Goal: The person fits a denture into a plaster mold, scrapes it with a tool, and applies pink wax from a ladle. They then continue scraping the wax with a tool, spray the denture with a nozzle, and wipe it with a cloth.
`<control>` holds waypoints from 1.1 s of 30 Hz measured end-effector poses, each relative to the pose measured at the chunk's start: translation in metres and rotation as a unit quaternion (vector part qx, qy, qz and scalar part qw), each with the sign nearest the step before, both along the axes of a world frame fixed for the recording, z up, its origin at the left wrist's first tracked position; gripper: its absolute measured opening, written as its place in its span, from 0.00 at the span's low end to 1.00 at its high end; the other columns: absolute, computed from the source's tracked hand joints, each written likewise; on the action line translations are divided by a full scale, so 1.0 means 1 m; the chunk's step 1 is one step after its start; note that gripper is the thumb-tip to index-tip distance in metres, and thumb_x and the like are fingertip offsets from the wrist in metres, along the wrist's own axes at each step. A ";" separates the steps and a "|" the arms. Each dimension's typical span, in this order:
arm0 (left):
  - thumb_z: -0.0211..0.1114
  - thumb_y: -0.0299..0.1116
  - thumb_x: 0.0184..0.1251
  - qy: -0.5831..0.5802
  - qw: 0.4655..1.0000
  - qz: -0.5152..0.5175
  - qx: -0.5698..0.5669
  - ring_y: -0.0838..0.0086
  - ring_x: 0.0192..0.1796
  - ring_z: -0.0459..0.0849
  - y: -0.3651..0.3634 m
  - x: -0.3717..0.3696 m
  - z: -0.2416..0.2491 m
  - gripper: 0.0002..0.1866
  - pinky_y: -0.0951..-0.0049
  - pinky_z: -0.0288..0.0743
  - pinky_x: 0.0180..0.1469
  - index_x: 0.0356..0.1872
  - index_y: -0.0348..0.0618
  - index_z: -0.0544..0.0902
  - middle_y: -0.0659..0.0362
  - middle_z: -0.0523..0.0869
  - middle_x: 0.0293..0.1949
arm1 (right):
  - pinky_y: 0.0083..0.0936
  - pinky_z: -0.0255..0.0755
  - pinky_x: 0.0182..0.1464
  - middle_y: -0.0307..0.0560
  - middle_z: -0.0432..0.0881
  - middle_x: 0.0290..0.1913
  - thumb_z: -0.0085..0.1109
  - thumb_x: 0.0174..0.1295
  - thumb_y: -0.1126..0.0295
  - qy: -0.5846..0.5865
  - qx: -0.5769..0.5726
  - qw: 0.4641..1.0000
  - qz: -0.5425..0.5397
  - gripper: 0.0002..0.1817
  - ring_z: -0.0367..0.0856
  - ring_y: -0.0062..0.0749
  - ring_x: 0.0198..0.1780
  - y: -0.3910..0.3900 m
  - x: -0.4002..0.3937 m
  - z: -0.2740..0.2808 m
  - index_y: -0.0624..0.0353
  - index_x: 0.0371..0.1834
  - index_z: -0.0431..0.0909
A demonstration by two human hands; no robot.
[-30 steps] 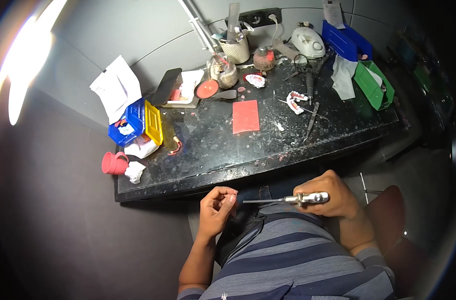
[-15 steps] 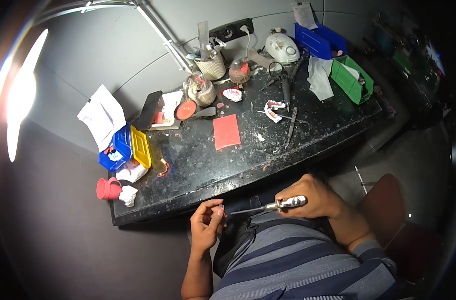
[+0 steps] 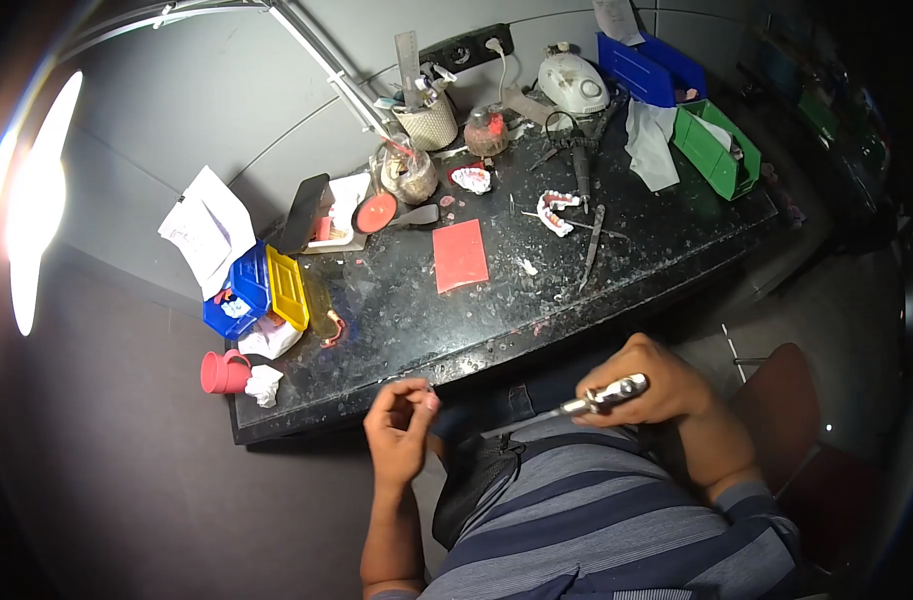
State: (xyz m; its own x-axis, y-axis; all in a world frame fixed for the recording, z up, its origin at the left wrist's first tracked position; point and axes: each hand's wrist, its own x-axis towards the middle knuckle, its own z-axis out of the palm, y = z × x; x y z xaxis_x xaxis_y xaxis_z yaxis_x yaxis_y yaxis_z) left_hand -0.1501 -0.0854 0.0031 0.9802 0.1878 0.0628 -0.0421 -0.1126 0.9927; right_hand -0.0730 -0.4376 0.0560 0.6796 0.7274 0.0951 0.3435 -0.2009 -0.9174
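Observation:
My right hand (image 3: 649, 385) is wrapped round a metal-handled tool (image 3: 607, 394), whose long thin tip points left over my lap. At the bench's front edge, my left hand (image 3: 402, 425) is raised with thumb and fingers pinched together; what they hold is too small to make out. A gap lies between the tool's tip and my left hand. On the bench beyond are a red square sheet (image 3: 461, 256), a dental arch model (image 3: 555, 214) and a thin metal instrument (image 3: 593, 248).
A black bench (image 3: 397, 330) carries a yellow bin (image 3: 287, 287), a blue bin (image 3: 249, 285), a red mug (image 3: 222, 372), crumpled tissue (image 3: 264, 385), a pen holder (image 3: 429, 127), a green bin (image 3: 717, 150) and a white device (image 3: 573, 84). A red chair (image 3: 777, 400) stands at right.
My left hand has moved left and slightly up. My right hand with the tool has moved right and up, widening the gap between them. The view has shifted slightly.

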 end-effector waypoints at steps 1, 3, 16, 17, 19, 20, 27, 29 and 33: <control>0.73 0.22 0.75 -0.012 0.999 0.022 0.045 0.80 0.41 0.87 0.009 0.006 0.006 0.11 0.77 0.81 0.46 0.54 0.34 0.86 0.60 0.90 0.41 | 0.26 0.74 0.28 0.45 0.88 0.25 0.79 0.61 0.69 -0.003 0.009 0.999 0.048 0.07 0.83 0.26 0.22 -0.010 0.006 -0.003 0.59 0.38 0.92; 0.74 0.25 0.74 -0.073 0.962 0.086 0.249 0.77 0.40 0.88 0.031 0.025 0.018 0.10 0.73 0.82 0.46 0.52 0.34 0.87 0.57 0.91 0.38 | 0.23 0.75 0.29 0.42 0.90 0.28 0.84 0.59 0.65 0.009 -0.051 0.995 0.079 0.12 0.85 0.23 0.25 -0.039 0.017 -0.008 0.59 0.41 0.93; 0.74 0.41 0.76 -0.110 0.772 0.288 0.555 0.58 0.52 0.91 0.080 0.096 0.032 0.20 0.33 0.46 0.81 0.25 0.38 0.88 0.53 0.91 0.33 | 0.25 0.82 0.47 0.39 0.92 0.38 0.80 0.59 0.74 0.166 -0.057 0.846 -0.504 0.11 0.90 0.25 0.40 -0.245 0.045 -0.159 0.63 0.44 0.91; 0.74 0.41 0.76 -0.106 0.773 0.289 0.554 0.58 0.52 0.91 0.078 0.100 0.033 0.20 0.33 0.46 0.81 0.25 0.38 0.88 0.53 0.91 0.33 | 0.25 0.82 0.47 0.39 0.92 0.38 0.80 0.59 0.74 0.167 -0.060 0.846 -0.503 0.11 0.90 0.25 0.40 -0.251 0.051 -0.180 0.63 0.44 0.91; 0.71 0.40 0.80 -0.104 0.806 0.296 0.503 0.59 0.48 0.91 0.075 0.110 0.037 0.23 0.32 0.40 0.83 0.22 0.38 0.86 0.54 0.89 0.27 | 0.25 0.79 0.53 0.38 0.92 0.46 0.79 0.60 0.74 0.087 0.125 0.834 -0.530 0.16 0.88 0.24 0.46 -0.261 0.062 -0.229 0.63 0.51 0.89; 0.67 0.39 0.83 -0.158 0.794 0.302 0.504 0.66 0.40 0.89 0.074 0.119 0.039 0.26 0.46 0.64 0.75 0.19 0.37 0.84 0.56 0.87 0.22 | 0.25 0.77 0.58 0.37 0.90 0.52 0.77 0.62 0.75 0.044 0.175 0.825 -0.536 0.19 0.87 0.23 0.51 -0.253 0.066 -0.238 0.64 0.56 0.87; 0.63 0.32 0.85 -0.149 0.836 0.341 0.404 0.69 0.50 0.90 0.089 0.127 0.055 0.13 0.70 0.80 0.48 0.57 0.35 0.90 0.48 0.93 0.51 | 0.29 0.76 0.58 0.38 0.89 0.52 0.71 0.69 0.75 0.098 0.252 0.690 -0.672 0.16 0.84 0.24 0.53 -0.239 0.049 -0.256 0.65 0.58 0.86; 0.63 0.26 0.81 -0.261 0.741 0.319 0.530 0.47 0.75 0.80 0.074 0.134 0.071 0.21 0.59 0.76 0.69 0.71 0.46 0.85 0.41 0.73 0.80 | 0.31 0.75 0.58 0.39 0.88 0.52 0.66 0.74 0.71 0.043 0.249 0.632 -0.733 0.13 0.83 0.27 0.52 -0.227 0.065 -0.258 0.65 0.57 0.87; 0.68 0.27 0.74 -0.181 0.772 0.285 0.539 0.46 0.82 0.71 0.076 0.128 0.067 0.24 0.52 0.55 0.84 0.70 0.48 0.86 0.42 0.66 0.85 | 0.39 0.73 0.64 0.52 0.85 0.62 0.61 0.69 0.78 -0.249 -0.068 0.703 -0.663 0.16 0.83 0.47 0.59 -0.214 0.081 -0.270 0.73 0.58 0.82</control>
